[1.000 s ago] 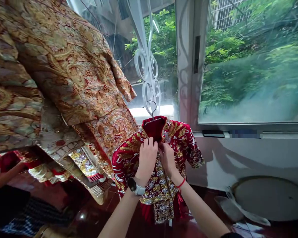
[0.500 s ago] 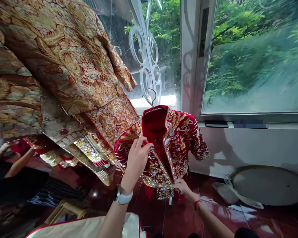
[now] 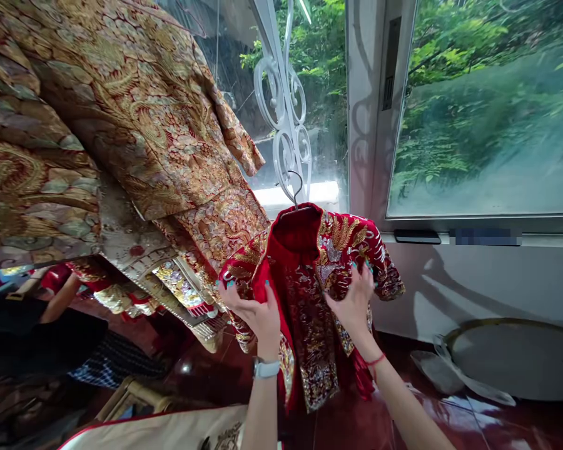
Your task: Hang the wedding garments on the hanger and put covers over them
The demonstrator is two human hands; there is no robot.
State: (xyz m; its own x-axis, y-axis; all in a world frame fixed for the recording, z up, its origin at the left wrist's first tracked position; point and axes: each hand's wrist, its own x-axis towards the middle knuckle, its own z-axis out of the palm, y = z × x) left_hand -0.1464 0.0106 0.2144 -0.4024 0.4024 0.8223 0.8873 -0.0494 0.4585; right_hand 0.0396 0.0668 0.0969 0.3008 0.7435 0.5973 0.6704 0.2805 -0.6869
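Note:
A short red jacket with gold and silver embroidery hangs from a wire hanger, its front parted. Inside the opening, a darker embroidered panel shows. Against the jacket's left front, where the plain red lining is turned out, my left hand lies with fingers and thumb spread. On the embroidered right front rests my right hand, fingers stretched upward and thumb near the opening's edge. Both hands touch the cloth without visibly closing on it.
Gold brocade garments hang close on the left. A white scrolled metal frame stands behind the hanger, before windows. A phone lies on the sill. Lower right is a round board; another person is at far left.
Both hands have let go of the front edges; the jacket's front now stands wider apart. My right hand has risen from the hem to the chest, and the inner panel shows.

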